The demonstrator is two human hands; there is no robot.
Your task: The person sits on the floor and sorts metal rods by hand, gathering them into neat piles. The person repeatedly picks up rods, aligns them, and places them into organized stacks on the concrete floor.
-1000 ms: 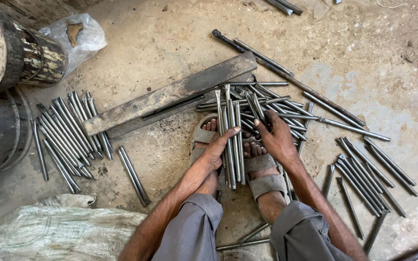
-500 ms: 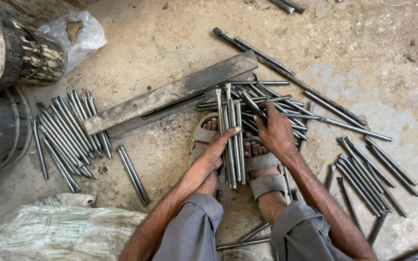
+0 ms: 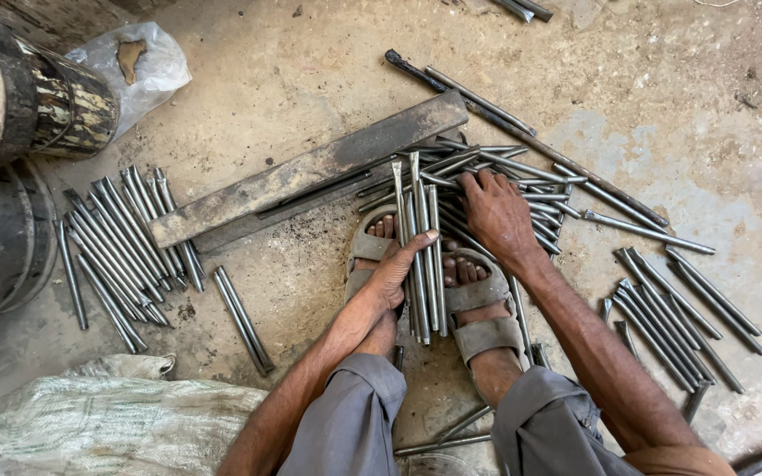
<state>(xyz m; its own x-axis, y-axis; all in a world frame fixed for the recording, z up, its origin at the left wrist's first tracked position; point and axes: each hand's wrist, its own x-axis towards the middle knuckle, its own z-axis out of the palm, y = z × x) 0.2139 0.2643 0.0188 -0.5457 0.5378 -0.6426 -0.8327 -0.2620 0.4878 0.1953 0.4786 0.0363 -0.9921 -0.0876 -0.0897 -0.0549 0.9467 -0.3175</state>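
Bare floor (image 3: 328, 273) lies open left of the feet; rod piles (image 3: 121, 242) and a flat bar (image 3: 310, 167) hem it.

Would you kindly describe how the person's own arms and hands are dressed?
Both hands, left and right, are bare: no gloves, rings, watch or bands visible. The forearms are bare too, with no sleeves in view.

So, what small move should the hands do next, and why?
Probably the right hand should draw one rod from the loose pile under it over to the bundle that the left hand steadies between the feet: the pile lies crossed, the bundle aligned.
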